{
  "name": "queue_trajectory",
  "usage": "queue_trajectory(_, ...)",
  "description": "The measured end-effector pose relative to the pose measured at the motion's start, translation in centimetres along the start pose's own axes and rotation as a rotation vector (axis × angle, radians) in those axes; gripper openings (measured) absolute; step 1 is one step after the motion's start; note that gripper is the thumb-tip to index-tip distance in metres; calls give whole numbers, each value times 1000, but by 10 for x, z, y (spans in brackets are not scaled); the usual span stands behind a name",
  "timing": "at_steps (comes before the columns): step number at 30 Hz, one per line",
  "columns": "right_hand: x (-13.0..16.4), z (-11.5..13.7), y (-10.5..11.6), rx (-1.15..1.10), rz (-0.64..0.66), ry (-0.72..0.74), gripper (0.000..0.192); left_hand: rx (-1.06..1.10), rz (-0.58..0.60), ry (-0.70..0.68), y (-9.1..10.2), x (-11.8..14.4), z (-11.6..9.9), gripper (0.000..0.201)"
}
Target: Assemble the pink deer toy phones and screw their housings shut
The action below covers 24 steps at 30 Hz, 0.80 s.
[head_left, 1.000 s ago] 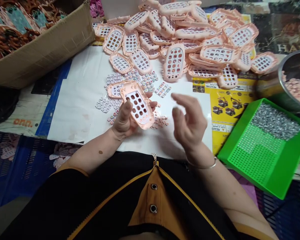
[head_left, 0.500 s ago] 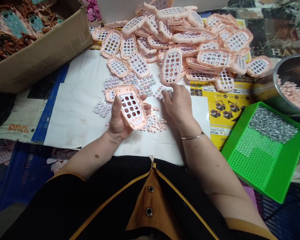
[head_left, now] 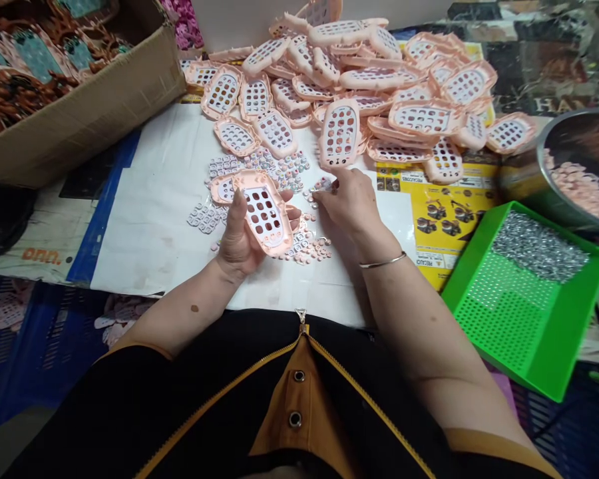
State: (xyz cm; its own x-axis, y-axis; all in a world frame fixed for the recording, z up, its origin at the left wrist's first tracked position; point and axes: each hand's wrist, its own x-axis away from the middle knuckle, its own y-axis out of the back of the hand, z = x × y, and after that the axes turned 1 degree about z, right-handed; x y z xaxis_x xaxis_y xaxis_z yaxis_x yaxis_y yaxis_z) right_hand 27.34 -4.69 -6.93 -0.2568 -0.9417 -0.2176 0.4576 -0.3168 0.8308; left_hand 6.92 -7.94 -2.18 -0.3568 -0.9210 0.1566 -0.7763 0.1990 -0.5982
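My left hand [head_left: 239, 236] grips a pink plastic toy phone shell [head_left: 265, 216] with rows of square holes in its white panel, tilted toward me. My right hand [head_left: 352, 206] reaches down with bent fingertips at a small cluster of button pieces [head_left: 322, 185]; whether a piece sits between the fingers is too small to make out. White button sheets [head_left: 207, 216] lie left of the held shell. More coloured buttons [head_left: 292, 171] lie behind it, and loose pink and white buttons [head_left: 309, 249] lie to its right. One upright shell [head_left: 340, 133] is just beyond my right fingers.
Pink shells [head_left: 364, 73] are heaped across the back of the table. A cardboard box [head_left: 94, 100] with brown and teal pieces stands at left. At right are a green perforated tray [head_left: 509, 332] of small metal pieces and a metal bowl [head_left: 524, 166] holding pink bits.
My right hand has shifted slightly left, its fingertips drawn in among the small buttons. My left hand keeps its hold on the shell, almost unmoved.
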Motion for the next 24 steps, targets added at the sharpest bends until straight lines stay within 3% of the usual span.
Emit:
queue_trajectory(3,9,9,15,-320,-45,-73,17,12,21,51,3,-1,3,77)
queue_trajectory(6,34,33,36,-590,-190,74,16,30,78,126,7,-2,7,77)
queue_trajectory(8,53,51,47,-560,-240,200,12,40,138,183,9,-1,10,79)
queue_trajectory(11,72,67,48,-464,-218,382,16,50,205,223,10,2,12,82)
queue_trajectory(17,76,67,35,-438,-112,707,20,51,277,264,8,4,5,91)
queue_trajectory(24,75,64,51,-294,-31,822,26,4,323,246,6,2,2,97)
